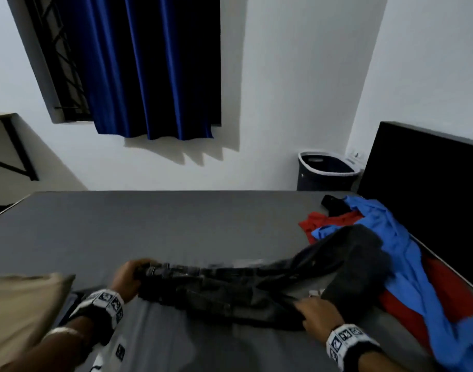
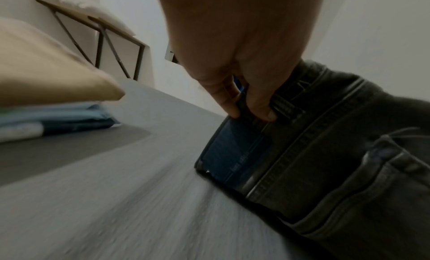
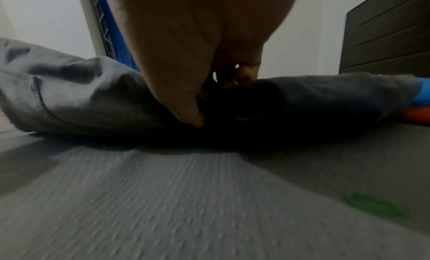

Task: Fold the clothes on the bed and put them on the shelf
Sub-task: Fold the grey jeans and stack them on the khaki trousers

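Dark grey jeans lie stretched across the grey bed, their legs trailing right onto a heap of clothes. My left hand grips the waistband end of the jeans, fingers curled round the edge by a belt loop. My right hand grips the jeans lower down, pinching a fold of the cloth against the bed. Blue and red garments lie loose at the right side of the bed.
A beige folded garment tops a stack of folded clothes at the near left. A wall shelf with black brackets hangs at the left. A dark laundry basket and a black headboard stand at the right.
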Tool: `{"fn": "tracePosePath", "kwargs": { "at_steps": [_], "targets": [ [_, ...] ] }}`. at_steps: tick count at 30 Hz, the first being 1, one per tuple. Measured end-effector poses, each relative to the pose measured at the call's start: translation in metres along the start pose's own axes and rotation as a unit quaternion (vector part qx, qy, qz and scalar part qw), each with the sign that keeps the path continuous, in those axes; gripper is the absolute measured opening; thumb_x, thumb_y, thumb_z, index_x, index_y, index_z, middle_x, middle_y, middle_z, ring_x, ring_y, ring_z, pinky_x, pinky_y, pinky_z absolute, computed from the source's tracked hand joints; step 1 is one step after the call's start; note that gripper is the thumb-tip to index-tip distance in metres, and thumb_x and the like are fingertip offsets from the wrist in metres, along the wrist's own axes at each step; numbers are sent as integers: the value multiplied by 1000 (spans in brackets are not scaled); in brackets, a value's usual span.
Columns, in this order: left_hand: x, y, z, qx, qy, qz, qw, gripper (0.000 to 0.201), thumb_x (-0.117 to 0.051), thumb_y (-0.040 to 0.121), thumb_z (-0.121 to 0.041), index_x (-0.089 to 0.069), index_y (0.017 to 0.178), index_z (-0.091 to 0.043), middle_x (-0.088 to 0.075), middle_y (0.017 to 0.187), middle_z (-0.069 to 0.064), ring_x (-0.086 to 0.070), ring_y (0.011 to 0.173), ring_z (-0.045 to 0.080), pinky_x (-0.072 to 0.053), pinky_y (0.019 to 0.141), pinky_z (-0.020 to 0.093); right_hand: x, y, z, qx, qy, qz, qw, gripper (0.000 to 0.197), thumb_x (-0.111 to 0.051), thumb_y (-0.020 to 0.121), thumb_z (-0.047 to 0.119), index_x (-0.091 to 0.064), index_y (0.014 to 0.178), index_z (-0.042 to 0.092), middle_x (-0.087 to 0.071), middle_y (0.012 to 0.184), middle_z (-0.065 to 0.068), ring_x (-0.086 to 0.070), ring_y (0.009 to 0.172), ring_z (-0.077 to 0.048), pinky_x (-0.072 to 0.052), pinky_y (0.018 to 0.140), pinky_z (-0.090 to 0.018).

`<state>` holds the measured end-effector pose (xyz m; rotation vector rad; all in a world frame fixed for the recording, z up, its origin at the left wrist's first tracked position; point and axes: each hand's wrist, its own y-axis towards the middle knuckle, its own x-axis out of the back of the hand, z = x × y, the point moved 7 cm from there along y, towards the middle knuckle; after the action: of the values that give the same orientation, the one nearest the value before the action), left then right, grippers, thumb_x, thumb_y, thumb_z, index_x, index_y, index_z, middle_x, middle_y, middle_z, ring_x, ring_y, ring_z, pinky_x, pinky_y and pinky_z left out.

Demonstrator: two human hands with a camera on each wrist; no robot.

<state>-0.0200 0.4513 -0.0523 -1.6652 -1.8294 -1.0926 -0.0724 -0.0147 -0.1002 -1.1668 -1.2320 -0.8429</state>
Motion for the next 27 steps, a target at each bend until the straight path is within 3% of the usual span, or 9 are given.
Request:
{"fn": "tracePosePath", "kwargs": {
  "at_steps": [3, 6, 8, 10, 12, 17, 21, 24, 27],
  "targets": [
    [-15, -25, 35, 6, -25, 7, 1000, 67, -67, 74, 16, -73, 80, -50, -74, 85, -21, -72, 88, 13, -56, 83, 33, -20, -10, 16, 15, -45, 32, 998, 39, -64, 71, 25, -62, 109, 27, -66, 114, 4, -59, 112, -25, -47, 92, -38],
    [-6, -28, 18, -32, -53, 6, 998, 75, -69, 75, 17, -70, 88, -57, -72, 90, -27, -67, 88, -2, -51, 81, 19, -17, -13, 12, 15, -48, 37, 998, 54, -76, 32, 54, -68, 83, 38, -62, 87, 10, -62, 82, -18, -53, 73, -41],
    [-2, -31, 6, -44, -62, 19, 997, 77, -72, 76, 13, -64, 97, -61, -70, 96, -31, -63, 91, -13, -48, 84, 13, -4, -12, 27, 72, -54, 8, 996, 66, -74, 46, 62, -65, 108, 42, -60, 110, 7, -60, 102, -19, -48, 88, -46],
    [-6, -40, 0, -38, -63, 77, 994, 82, -76, 75, 7, -57, 104, -67, -66, 103, -34, -61, 94, -16, -45, 85, 8, 0, -10, 49, 112, 18, 31, 993, 77, -65, 74, 57, -38, 144, 39, -38, 147, 7, -37, 136, -18, -25, 111, -44],
    [-16, -56, -3, -20, -58, 186, 981, 78, -80, 72, -2, -56, 111, -65, -66, 109, -27, -59, 98, -16, -45, 87, 9, 1, -9, 77, 147, 74, 52, 985, 84, -62, 81, 55, -20, 151, 40, -26, 156, 12, -27, 143, -12, -20, 115, -34],
    [-34, -96, -6, 68, -19, 429, 901, 102, -89, 66, -30, -31, 149, -27, -45, 146, -7, -44, 129, 2, -37, 111, 27, -6, -1, 151, 246, 106, 81, 960, 84, -61, 81, 61, -20, 152, 41, -25, 158, 14, -25, 144, -5, -22, 118, -30],
    [-46, -91, -4, 120, 55, 329, 935, 97, -81, 76, -41, -24, 153, -21, -29, 151, 8, -37, 138, 22, -30, 110, 24, -12, 7, 193, 259, 117, 83, 955, 76, -59, 85, 58, -27, 151, 37, -24, 160, 5, -21, 147, -9, -17, 118, -27],
    [-57, -93, 1, 173, 91, 231, 953, 98, -84, 72, -35, -24, 145, -13, -45, 135, 18, -52, 124, 34, -42, 101, 31, -20, 9, 209, 236, 97, 112, 960, 83, -61, 83, 58, -19, 152, 38, -17, 162, 0, -17, 148, -19, -13, 120, -40],
    [-60, -83, 1, 179, 52, 233, 954, 80, -66, 77, -37, -26, 141, -12, -61, 126, 16, -60, 115, 33, -46, 91, 31, -32, 9, 213, 232, 48, 121, 964, 95, -65, 79, 58, -8, 153, 39, -6, 163, 1, -5, 150, -24, -5, 118, -55]
  ]
}}
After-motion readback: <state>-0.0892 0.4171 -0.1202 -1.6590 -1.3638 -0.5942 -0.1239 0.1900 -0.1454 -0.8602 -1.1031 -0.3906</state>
